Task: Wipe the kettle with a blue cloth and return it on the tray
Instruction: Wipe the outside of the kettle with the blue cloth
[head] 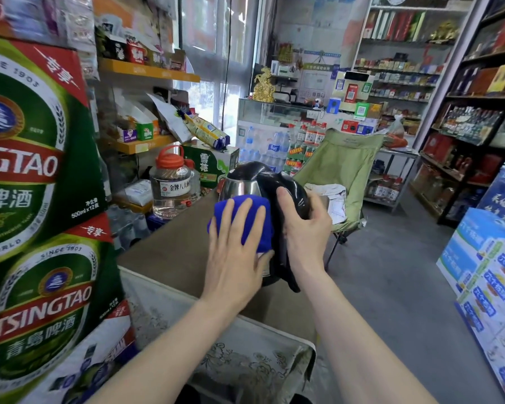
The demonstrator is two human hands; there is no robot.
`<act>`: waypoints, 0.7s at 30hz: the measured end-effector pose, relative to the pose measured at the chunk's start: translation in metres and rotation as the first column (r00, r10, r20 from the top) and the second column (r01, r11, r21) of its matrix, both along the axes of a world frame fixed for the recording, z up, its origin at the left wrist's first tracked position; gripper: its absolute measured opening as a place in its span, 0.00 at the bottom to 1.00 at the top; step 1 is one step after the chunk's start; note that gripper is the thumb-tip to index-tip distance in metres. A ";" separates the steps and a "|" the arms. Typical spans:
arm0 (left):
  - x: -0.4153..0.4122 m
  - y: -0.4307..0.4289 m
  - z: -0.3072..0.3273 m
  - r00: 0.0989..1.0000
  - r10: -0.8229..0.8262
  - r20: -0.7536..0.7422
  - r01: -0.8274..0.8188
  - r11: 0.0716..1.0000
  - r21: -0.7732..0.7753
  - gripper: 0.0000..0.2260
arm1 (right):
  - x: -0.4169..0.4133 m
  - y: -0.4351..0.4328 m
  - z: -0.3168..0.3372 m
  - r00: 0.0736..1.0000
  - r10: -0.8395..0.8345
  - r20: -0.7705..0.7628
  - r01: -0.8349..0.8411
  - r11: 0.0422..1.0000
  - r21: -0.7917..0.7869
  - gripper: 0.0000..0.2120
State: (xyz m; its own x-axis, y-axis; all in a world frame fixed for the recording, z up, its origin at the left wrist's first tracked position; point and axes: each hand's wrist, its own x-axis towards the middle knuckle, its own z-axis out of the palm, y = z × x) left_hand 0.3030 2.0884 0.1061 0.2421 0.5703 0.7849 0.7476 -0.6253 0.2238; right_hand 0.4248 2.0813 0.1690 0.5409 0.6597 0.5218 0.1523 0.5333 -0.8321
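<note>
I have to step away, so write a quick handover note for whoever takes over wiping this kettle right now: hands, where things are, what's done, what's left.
Left hand: flat, pressing the blue cloth against the side of the kettle.
Right hand: gripping the kettle's black handle, holding it tilted over the brown table.
Done: kettle picked up, wiping under way; how much of the body is already wiped cannot be told.
Left: finish wiping, then set the kettle back on the tray. The tray is not clearly in view, so find it first.
</note>
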 end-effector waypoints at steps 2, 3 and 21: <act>-0.002 0.008 0.002 1.000 0.014 -0.018 -0.014 1.000 0.015 0.35 | -0.002 0.001 -0.003 1.000 0.023 -0.016 -0.024 1.000 -0.016 0.08; -0.004 0.014 0.005 1.000 0.021 -0.020 -0.021 1.000 0.012 0.35 | -0.001 0.002 -0.005 0.999 0.019 -0.033 -0.019 0.999 -0.025 0.08; 0.000 0.015 -0.019 1.000 -0.028 -0.007 0.027 0.990 -0.139 0.41 | 0.042 0.002 -0.047 0.958 -0.028 0.287 0.101 0.964 -0.245 0.14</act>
